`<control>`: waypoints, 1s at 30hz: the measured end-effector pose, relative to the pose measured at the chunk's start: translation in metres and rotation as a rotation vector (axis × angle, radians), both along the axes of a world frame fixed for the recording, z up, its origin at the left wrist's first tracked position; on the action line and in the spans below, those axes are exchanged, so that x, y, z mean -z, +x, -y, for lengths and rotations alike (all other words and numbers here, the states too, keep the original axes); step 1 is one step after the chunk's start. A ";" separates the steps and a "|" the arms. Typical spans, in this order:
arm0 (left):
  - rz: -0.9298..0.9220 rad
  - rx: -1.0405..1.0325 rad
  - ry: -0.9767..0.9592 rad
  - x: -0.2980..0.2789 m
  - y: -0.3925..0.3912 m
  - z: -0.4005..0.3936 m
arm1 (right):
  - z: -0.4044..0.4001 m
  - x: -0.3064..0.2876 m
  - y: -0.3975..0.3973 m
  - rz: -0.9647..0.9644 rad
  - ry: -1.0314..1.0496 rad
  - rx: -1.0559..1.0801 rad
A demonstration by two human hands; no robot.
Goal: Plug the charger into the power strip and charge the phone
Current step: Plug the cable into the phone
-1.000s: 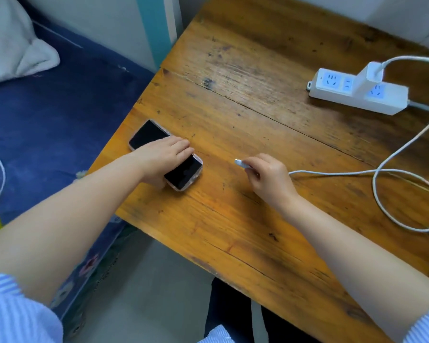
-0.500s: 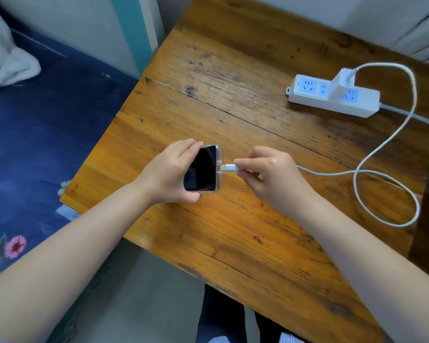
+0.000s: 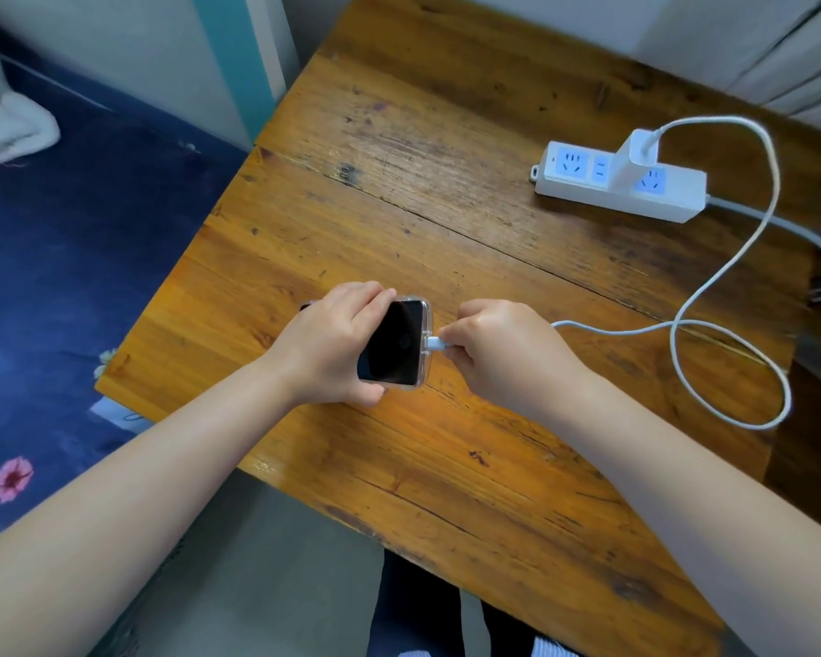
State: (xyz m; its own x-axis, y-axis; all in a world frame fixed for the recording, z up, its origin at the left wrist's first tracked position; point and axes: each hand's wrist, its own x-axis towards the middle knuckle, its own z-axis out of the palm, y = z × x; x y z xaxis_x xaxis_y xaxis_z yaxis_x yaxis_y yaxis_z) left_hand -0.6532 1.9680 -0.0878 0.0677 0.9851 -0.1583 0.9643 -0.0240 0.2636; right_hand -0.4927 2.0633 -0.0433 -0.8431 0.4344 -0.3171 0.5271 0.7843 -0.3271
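A black-screened phone (image 3: 396,342) in a clear case is held just above the wooden table (image 3: 446,220), gripped around its far end by my left hand (image 3: 333,343). My right hand (image 3: 503,348) pinches the white cable plug (image 3: 434,344), whose tip touches the phone's bottom edge. The white cable (image 3: 731,277) loops across the table's right side to the white charger (image 3: 636,156), which stands plugged into the white power strip (image 3: 622,182) at the back right.
A bed with a dark blue flowered cover (image 3: 67,277) and a white pillow (image 3: 6,120) lies left of the table. The strip's grey cord (image 3: 797,234) runs off the right edge. My legs show below the table's near edge.
My left hand lifted the phone from the table's left edge and turned its bottom toward the right. My right hand brought the plug to the phone's port.
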 end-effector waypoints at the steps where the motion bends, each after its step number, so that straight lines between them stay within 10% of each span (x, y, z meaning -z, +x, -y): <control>1: -0.009 0.002 -0.003 0.000 0.001 0.000 | 0.000 0.001 0.001 0.002 0.002 0.000; 30: -0.235 0.021 -0.180 0.018 -0.035 -0.045 | -0.028 0.061 0.013 -0.319 -0.009 0.183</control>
State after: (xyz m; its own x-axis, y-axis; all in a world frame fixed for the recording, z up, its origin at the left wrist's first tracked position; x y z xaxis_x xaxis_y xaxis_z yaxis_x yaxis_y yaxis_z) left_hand -0.6878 2.0132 -0.1054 0.0280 0.9385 -0.3442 0.9993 -0.0172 0.0345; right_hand -0.4798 2.0917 -0.1039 -0.8089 0.5854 -0.0549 0.5285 0.6828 -0.5045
